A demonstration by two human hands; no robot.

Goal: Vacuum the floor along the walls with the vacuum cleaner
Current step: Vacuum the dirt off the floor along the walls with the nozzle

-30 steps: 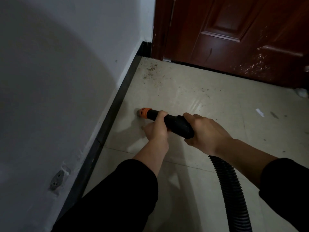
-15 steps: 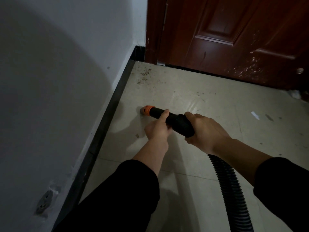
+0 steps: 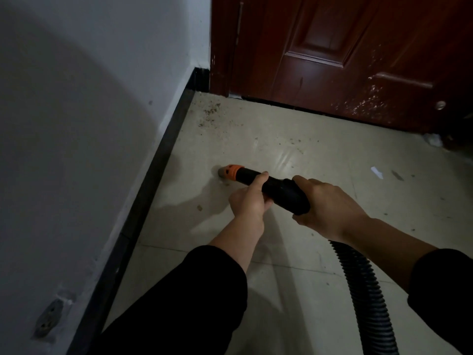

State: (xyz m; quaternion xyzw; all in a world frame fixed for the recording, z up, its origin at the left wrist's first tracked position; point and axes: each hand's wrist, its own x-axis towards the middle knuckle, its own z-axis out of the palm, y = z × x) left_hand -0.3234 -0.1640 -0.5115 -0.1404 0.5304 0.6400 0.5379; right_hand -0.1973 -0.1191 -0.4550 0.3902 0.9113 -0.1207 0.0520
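Both hands gripping vacuum nozzle at floor level, near the baseboard

Left hand [image 3: 249,201] and right hand [image 3: 330,203] are curled round the black nozzle tube [image 3: 276,189]; its orange tip [image 3: 231,171] rests on the tiled floor [image 3: 281,139], near the black baseboard [image 3: 156,165], with the corrugated hose [image 3: 363,290] trailing behind

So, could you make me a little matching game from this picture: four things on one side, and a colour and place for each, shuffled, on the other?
Things:
1. nozzle tip
2. hose
3. door
4. paper scrap

Descriptions:
A. white, lying on the floor at the right
B. orange, down at the floor near the baseboard
C. red-brown, at the far end
D. black and ribbed, trailing back toward the viewer

Pairs: 1-B, 2-D, 3-C, 4-A
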